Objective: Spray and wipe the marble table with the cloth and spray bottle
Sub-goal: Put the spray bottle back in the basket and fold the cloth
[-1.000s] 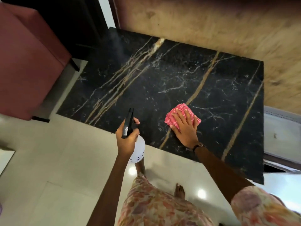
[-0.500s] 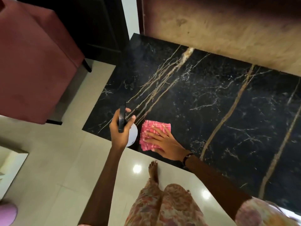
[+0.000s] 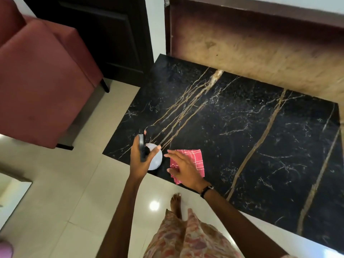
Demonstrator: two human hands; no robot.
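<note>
The black marble table [image 3: 242, 131] with gold veins fills the right half of the view. A folded pink checked cloth [image 3: 195, 161] lies flat at its near left corner. My right hand [image 3: 184, 168] hovers over the cloth's near edge with fingers spread, and I cannot tell whether it still touches the fabric. My left hand [image 3: 141, 161] grips a spray bottle [image 3: 154, 159] with a white round body and black trigger head, held at the table's near edge just left of the cloth.
A red upholstered chair [image 3: 41, 86] stands to the left on the cream tiled floor [image 3: 65, 202]. A dark door [image 3: 104, 34] is behind it, and a wooden panel [image 3: 260, 49] backs the table. My bare foot [image 3: 176, 203] stands by the table's near edge.
My right hand slid the cloth leftward to the table's near left corner, then lifted and spread its fingers. The spray bottle came down beside the cloth.
</note>
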